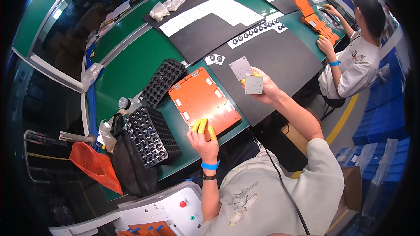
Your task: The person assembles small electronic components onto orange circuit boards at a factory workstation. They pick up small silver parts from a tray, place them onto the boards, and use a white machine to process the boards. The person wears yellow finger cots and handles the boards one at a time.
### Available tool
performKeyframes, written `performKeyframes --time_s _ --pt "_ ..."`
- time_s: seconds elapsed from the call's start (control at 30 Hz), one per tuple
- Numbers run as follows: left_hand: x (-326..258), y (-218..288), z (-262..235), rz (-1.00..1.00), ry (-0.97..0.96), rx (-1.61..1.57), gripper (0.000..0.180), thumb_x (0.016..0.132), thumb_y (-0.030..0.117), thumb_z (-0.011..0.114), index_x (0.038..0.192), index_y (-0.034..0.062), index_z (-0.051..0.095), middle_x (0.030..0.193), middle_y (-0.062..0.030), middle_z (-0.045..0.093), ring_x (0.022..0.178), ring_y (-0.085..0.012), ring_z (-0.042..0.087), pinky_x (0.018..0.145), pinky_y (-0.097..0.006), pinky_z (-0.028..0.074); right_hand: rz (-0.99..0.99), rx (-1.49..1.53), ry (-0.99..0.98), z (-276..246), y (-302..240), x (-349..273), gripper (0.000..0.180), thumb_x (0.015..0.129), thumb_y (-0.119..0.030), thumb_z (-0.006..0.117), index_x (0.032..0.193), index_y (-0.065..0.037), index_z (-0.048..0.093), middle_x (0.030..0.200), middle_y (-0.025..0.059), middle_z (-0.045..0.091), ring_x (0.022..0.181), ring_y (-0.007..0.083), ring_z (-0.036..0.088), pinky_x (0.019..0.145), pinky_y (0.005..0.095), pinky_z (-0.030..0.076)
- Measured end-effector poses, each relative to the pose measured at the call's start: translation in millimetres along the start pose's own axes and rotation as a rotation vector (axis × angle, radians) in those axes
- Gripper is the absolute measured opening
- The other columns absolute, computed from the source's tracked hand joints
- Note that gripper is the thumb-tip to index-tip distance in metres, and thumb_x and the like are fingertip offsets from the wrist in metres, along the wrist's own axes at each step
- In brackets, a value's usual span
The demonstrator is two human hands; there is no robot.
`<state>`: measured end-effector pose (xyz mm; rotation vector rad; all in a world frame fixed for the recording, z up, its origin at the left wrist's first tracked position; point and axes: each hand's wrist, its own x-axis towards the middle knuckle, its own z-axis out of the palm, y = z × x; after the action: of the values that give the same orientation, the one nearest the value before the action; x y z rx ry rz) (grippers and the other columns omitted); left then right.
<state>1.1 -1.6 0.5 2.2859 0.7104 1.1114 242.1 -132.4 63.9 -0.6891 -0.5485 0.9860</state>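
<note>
An orange rectangular plate (202, 100) with small white patches lies on the green bench in front of me. My left hand (202, 137), with yellow fingertip covers, rests on the plate's near edge. My right hand (262, 88) is raised above the black mat (280, 61) and holds two square grey metal plates (247, 76), one fanned behind the other. A blue band and a dark band sit on my left wrist.
Two black honeycomb trays (153, 133) (162, 81) lie left of the orange plate, beside a black bag (131, 166) and an orange bag (96, 166). A row of small black rings (258, 30) sits on white card. Another person (354, 61) handles orange parts (319, 22) at far right.
</note>
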Motion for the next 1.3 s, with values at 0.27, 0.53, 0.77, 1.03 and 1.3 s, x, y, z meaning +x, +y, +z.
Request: performKeyframes --time_s 0.27,0.53,0.77,1.03,1.3 --pt "0 0 -1 0.000 -0.010 -0.002 0.029 0.082 0.004 0.072 0.111 0.0065 0.073 0.115 -0.0106 0.066 0.112 -0.0356 0.054 0.102 -0.046 0.044 0.015 -0.063 0.115 7 0 2 0.034 0.099 -0.025 0.061 0.128 -0.011 0.053 0.102 0.0045 0.063 0.083 0.0120 0.066 0.056 0.0254 0.050" --pt "1 -3 1 0.024 -0.010 0.004 0.028 0.083 0.006 0.072 0.111 0.0065 0.073 0.115 -0.0108 0.066 0.112 -0.0356 0.054 0.100 -0.046 0.045 -0.303 -2.033 -0.046 -68 -7 40 0.025 0.093 -0.022 0.065 0.110 -0.005 0.056 0.094 0.0129 0.060 0.090 0.0332 0.064 0.072 0.0455 0.053" --pt "0 0 -1 -0.016 0.003 0.005 0.027 0.083 0.005 0.072 0.110 0.0069 0.073 0.115 -0.0107 0.066 0.112 -0.0358 0.054 0.104 -0.047 0.043 -0.558 -2.016 0.003 -98 -21 84 0.030 0.086 -0.030 0.074 0.098 -0.005 0.064 0.092 0.0116 0.060 0.091 0.0332 0.062 0.075 0.0454 0.051" --pt "-1 -2 2 -0.012 0.002 0.026 0.025 0.083 0.005 0.072 0.108 0.0056 0.074 0.113 -0.0098 0.067 0.110 -0.0345 0.055 0.099 -0.044 0.046 -0.490 -2.180 0.008 -161 -58 156 0.040 0.087 -0.037 0.073 0.109 -0.005 0.066 0.102 0.0131 0.058 0.098 0.0317 0.056 0.087 0.0444 0.047" --pt "1 0 0 -0.004 0.006 0.039 0.023 0.084 0.006 0.072 0.107 0.0054 0.074 0.112 -0.0100 0.067 0.109 -0.0343 0.055 0.097 -0.044 0.046 -0.379 -2.233 -0.095 -172 -42 170 0.035 0.094 -0.035 0.064 0.102 -0.002 0.055 0.098 0.0147 0.056 0.094 0.0328 0.063 0.075 0.0447 0.055"
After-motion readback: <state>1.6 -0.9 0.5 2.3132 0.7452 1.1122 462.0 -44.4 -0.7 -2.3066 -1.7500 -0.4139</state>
